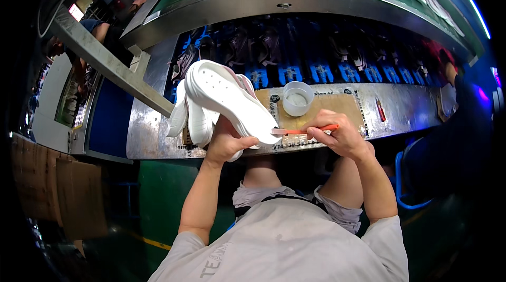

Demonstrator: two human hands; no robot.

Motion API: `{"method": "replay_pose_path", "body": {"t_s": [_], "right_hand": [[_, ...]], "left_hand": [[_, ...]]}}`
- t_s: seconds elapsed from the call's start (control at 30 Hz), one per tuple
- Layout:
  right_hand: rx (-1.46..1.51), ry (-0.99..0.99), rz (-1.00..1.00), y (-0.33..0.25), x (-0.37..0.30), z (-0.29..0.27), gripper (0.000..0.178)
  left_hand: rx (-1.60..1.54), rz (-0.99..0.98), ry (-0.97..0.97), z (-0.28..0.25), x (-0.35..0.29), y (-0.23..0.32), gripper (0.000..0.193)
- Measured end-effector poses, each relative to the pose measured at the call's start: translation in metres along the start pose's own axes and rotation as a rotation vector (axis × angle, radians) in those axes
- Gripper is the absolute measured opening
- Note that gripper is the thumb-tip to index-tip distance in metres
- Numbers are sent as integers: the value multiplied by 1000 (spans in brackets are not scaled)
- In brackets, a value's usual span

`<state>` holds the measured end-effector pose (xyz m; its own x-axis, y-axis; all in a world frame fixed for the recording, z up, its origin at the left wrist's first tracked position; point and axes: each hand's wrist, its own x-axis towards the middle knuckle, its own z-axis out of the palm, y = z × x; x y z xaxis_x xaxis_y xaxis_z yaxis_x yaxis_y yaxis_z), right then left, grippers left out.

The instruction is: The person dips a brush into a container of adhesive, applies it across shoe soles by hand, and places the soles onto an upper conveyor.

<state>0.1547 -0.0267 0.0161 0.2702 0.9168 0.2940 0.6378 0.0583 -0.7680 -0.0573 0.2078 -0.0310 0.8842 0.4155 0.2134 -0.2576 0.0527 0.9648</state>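
Observation:
My left hand is closed around the near part of a white shoe sole, which is tilted with its hollow inner face up. Several small dark holes show at its far end. In my right hand is a small brush with an orange handle, gripped between thumb and fingers. The bristles touch the sole's near end. Behind and to the left of it stand more white soles, partly hidden. A whitish plastic cup with pale contents sits beyond the brush on a brown cardboard sheet.
A red-handled tool lies on the metal bench at the right. Behind runs a row of dark shoe uppers on blue holders, under a metal-edged shelf. People work at both sides. Cardboard boxes stand lower left.

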Motion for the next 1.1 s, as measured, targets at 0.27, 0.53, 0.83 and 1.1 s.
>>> {"method": "replay_pose_path", "body": {"t_s": [0.27,0.53,0.83,1.1], "right_hand": [[430,139,235,-11,-25,20,22],[634,250,215,-43,-42,28,22],[534,246,83,-83,-45,27,18],[890,427,112,-86,-22,33,38]], "left_hand": [[631,310,24,34,7,21,83],[477,245,-44,39,17,3,88],[794,351,-106,41,33,-1,84],[696,275,-19,41,31,-26,76]]}}
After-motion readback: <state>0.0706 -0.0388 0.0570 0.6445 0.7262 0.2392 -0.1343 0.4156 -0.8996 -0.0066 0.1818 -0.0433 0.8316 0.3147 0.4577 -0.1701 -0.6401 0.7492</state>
